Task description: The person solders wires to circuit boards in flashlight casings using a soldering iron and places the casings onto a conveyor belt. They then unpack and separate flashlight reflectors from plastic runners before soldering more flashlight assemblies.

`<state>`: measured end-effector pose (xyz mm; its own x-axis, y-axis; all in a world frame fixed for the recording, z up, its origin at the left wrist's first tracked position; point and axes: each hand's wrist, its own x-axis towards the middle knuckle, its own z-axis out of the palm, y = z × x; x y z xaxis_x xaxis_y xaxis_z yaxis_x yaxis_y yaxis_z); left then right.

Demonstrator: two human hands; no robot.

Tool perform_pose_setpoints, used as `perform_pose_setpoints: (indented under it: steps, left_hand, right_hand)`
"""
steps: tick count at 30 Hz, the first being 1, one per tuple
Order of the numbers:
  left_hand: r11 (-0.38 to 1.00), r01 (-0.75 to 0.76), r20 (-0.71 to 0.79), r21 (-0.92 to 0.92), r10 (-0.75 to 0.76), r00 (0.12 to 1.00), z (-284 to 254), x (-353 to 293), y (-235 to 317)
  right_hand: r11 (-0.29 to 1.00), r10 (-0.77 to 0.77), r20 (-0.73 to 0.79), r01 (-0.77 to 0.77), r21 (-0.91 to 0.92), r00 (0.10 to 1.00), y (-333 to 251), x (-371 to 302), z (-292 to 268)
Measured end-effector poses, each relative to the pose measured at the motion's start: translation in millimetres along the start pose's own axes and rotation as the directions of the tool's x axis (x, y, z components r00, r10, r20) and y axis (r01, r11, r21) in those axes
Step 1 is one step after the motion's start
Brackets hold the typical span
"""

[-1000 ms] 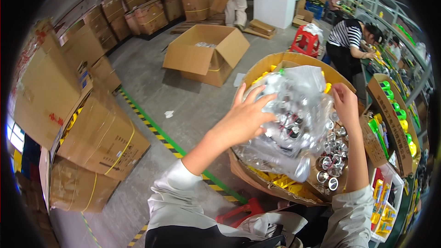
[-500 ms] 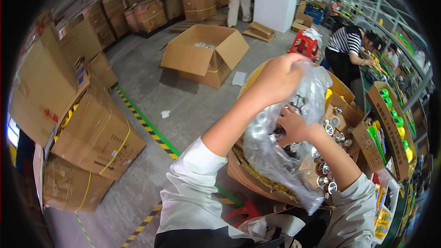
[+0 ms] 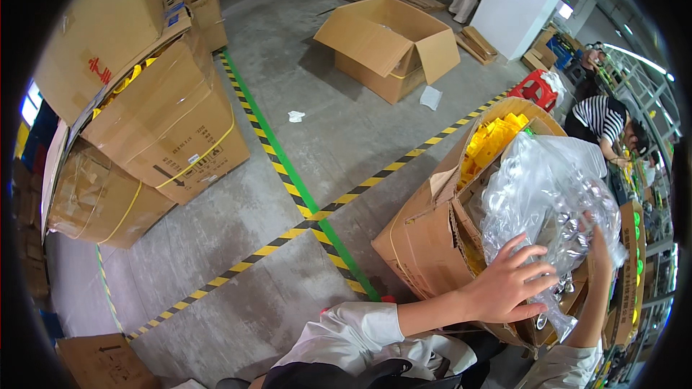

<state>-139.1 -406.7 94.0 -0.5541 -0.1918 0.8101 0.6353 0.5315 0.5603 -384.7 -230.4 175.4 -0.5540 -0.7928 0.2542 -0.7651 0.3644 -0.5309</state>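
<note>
A clear plastic bag (image 3: 522, 180) with shiny silver parts inside lies across the top of a large cardboard box (image 3: 422, 245) at the right. My left hand (image 3: 508, 284) is at the bag's near left side, its fingers spread and holding nothing. At the bag's right side is my right hand (image 3: 597, 245), its fingers pointing up against the film and partly covered by it. They look stretched out rather than closed. Yellow plastic pieces (image 3: 494, 140) fill the far left part of the box. Most of the silver parts are blurred behind the film.
Another open carton (image 3: 382, 65) stands on the floor ahead. Stacked cartons (image 3: 173, 130) rise at the left. Striped floor tape (image 3: 241, 268) crosses the grey floor. A red stool (image 3: 535, 90) and a person in a striped top (image 3: 600, 119) are beyond the box, beside a workbench line.
My left hand has let go of the bag's top and come down towards me, fingers spreading. The bag has slumped over the box. The view has swung left and down.
</note>
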Motion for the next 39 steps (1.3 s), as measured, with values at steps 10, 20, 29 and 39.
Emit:
perform_pose_setpoints:
  steps: [10,20,29,39]
  left_hand:
    - [0.986,0.149,-0.036,0.075,-0.146,0.989,-15,23,-1]
    - [0.98,-0.188,0.571,-0.06,0.188,0.799,-21,122,40]
    - [0.895,0.363,0.073,-0.258,-0.357,0.931,17,75,5]
    - [0.946,0.12,-0.115,-0.302,-0.161,0.98,28,93,6]
  right_hand:
    - [0.832,-0.03,0.304,-0.145,0.536,0.952,-80,-20,8]
    - [0.921,0.082,0.343,-0.203,0.333,0.936,-97,-41,43]
    - [0.76,-0.483,-0.318,0.571,0.309,0.816,-151,-3,26]
    - [0.831,-0.154,-0.43,0.352,0.431,0.89,-145,-100,13]
